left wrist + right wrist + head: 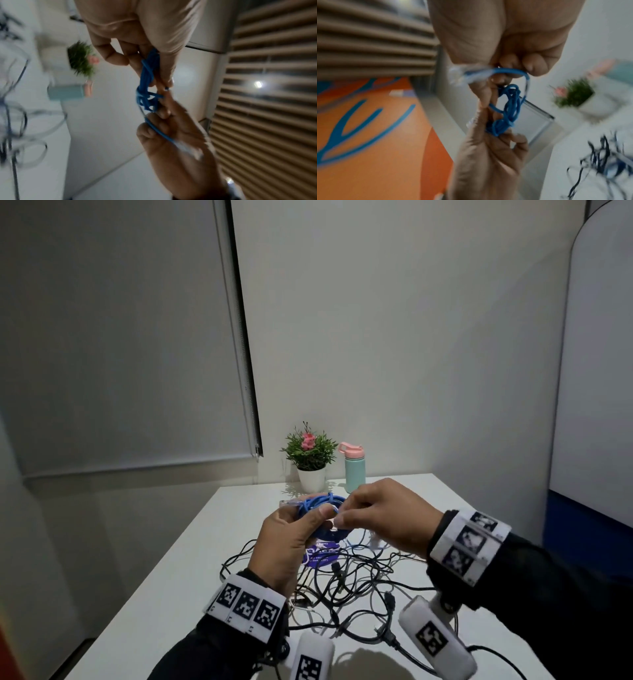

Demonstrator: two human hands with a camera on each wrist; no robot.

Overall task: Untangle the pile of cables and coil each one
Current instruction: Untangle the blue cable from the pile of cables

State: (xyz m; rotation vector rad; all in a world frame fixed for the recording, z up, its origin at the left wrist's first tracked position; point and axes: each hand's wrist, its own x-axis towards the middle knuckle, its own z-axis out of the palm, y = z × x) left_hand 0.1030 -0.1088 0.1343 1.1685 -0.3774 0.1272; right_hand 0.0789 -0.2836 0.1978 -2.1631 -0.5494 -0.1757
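A smooth white table (191, 556) with a matte top fills the near scene, its near edge cut off by the frame. On it, between and below the wrists, lies the pile of cables (346, 587): thin black and pale cords in loose, overlapping loops, too tangled to count, with a round purple label (320, 556) half hidden among them whose white writing is too small to read. At the far edge stand a small leafy plant with pink flowers in a white pot (310, 458) and, just right of it, a mint-green bottle with a pink lid (354, 470). Raised above the pile is the blue cable (320, 503), a thin round cord wound into a small bundle, with a clear plastic plug at its left end. The left hand (286, 542) grips the bundle, thumb clamped over fingers curled beneath. The right hand (387, 513) pinches a strand at the bundle's right side between thumb and forefinger. Both wrist views are blurred.
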